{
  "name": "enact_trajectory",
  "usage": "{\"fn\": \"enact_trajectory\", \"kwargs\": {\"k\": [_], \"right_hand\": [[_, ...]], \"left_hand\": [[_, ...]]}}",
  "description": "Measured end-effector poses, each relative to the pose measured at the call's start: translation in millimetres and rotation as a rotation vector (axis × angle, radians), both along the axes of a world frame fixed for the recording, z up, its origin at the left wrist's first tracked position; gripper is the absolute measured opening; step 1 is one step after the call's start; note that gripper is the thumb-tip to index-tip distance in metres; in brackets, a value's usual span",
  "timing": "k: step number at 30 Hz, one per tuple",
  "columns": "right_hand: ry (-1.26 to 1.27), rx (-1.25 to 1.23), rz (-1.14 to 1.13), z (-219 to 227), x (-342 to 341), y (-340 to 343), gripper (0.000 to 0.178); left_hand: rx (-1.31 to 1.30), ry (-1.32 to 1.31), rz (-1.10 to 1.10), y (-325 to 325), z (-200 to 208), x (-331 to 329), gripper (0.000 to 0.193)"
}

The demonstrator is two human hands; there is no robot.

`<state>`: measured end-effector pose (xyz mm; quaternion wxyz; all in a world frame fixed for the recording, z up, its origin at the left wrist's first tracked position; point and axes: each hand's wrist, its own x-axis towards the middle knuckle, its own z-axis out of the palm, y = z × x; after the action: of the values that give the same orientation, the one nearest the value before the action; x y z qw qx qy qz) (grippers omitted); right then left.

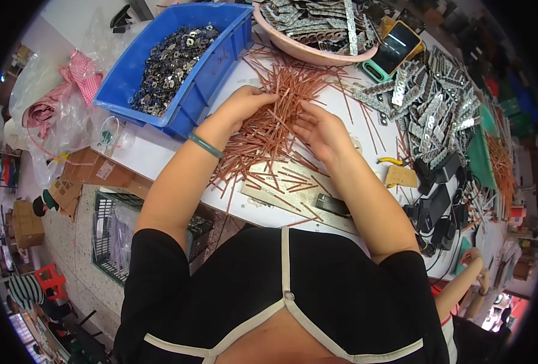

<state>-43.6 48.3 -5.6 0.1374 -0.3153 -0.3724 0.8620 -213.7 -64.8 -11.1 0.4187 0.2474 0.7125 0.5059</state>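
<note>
Reddish-brown, that's the colour of the thin strips (288,79) heaped loosely on the white bench (138,145), and they fill the space right between the two hands! Left grip (240,106) sits at the heap's left edge, thumb reaching over the strips, its other fingers mostly tucked from sight, so whether it's closed on any I cannot tell. Right grip (321,131) is at the opposite side, palm turned inward, fingers and thumb well apart, fingertips right by the strips. Nearer the body, loose strips lie scattered over a pale flat plate (263,195), with a small dark box (332,205) on it beside the right forearm. Now outward: a blue bin (223,70) of small metal pieces walls off the left side, close to the left grip, and a pink basin (335,59) stacked with silvery pieces blocks the far side. Over to the right, a dark-screened device (397,47), a big silvery pile (439,103), a yellow-handled tool (391,161) and black devices (436,203) crowd the bench!
</note>
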Motion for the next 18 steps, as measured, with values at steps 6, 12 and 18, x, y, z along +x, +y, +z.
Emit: {"fn": "enact_trajectory", "kwargs": {"k": [6,12,18], "right_hand": [[0.110,-0.048,-0.056,6,-29,-16,0.040],[0.130,-0.043,-0.010,6,-46,-15,0.047],[0.169,-0.188,-0.115,-11,-64,-12,0.030]], "left_hand": [[0.029,-0.227,-0.042,9,19,13,0.043],[0.018,0.615,-0.268,11,13,16,0.042],[0.111,0.825,-0.381,-1,24,17,0.039]]}}
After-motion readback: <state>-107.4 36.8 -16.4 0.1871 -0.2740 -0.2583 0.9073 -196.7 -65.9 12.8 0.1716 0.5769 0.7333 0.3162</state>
